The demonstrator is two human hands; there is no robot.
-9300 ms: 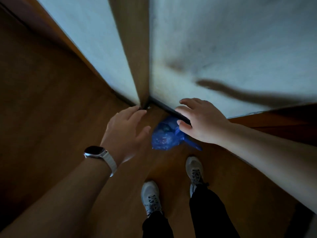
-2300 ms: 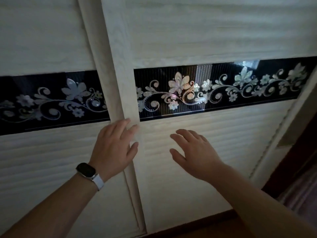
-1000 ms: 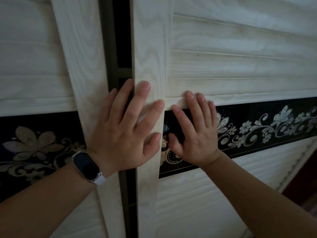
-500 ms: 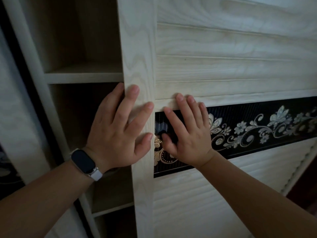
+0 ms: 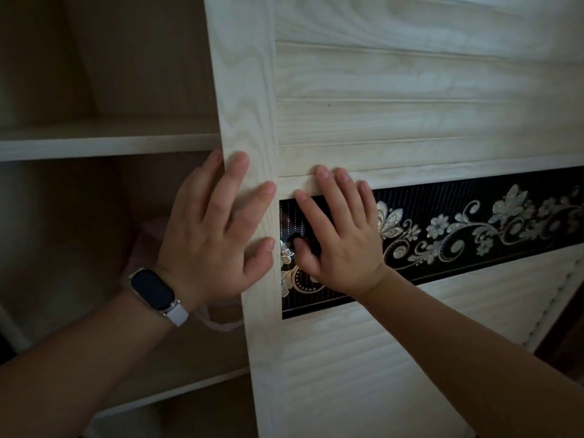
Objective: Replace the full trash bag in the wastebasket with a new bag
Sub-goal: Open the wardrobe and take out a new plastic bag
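The sliding door (image 5: 395, 128) now stands well over to the right; half a second ago only a narrow slice of the wardrobe showed, and now two shelves (image 5: 107, 142) lie open on the left. The left hand (image 5: 215, 238) presses flat on the door's pale frame, fingers spread, grasping nothing; the right hand (image 5: 341, 238) lies flat and empty on the black floral band (image 5: 474, 229). Neither wastebasket nor full bag is in view, and no new bag shows yet. Something pinkish (image 5: 148, 245) sits dimly behind the left hand. Judging by this, the search for a fresh bag can begin.
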